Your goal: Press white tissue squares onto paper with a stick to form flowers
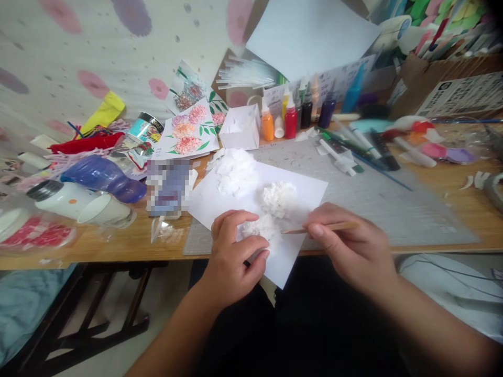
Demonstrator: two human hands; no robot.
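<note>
My left hand (238, 256) curls its fingers round the near edge of a ruffled white paper flower (261, 228). Between the thumb and fingers of my right hand (349, 243) is a thin wooden stick (342, 226), its pointed end reaching the right side of that flower. Just behind stands a second ruffled white flower (280, 199). A larger heap of white paper pieces (237, 173) lies farther back to the left. All of these rest on a white sheet of paper (304, 183), whose near corner hangs over the table edge.
Under the sheet lies a grey cutting mat (412, 225). Behind it are paint bottles (290, 118), a small white box (240, 128) and flower pictures (188, 131). Pens (365, 139) lie to the right. A paper cup (104, 212) and a blurred-out object (168, 188) are at the left.
</note>
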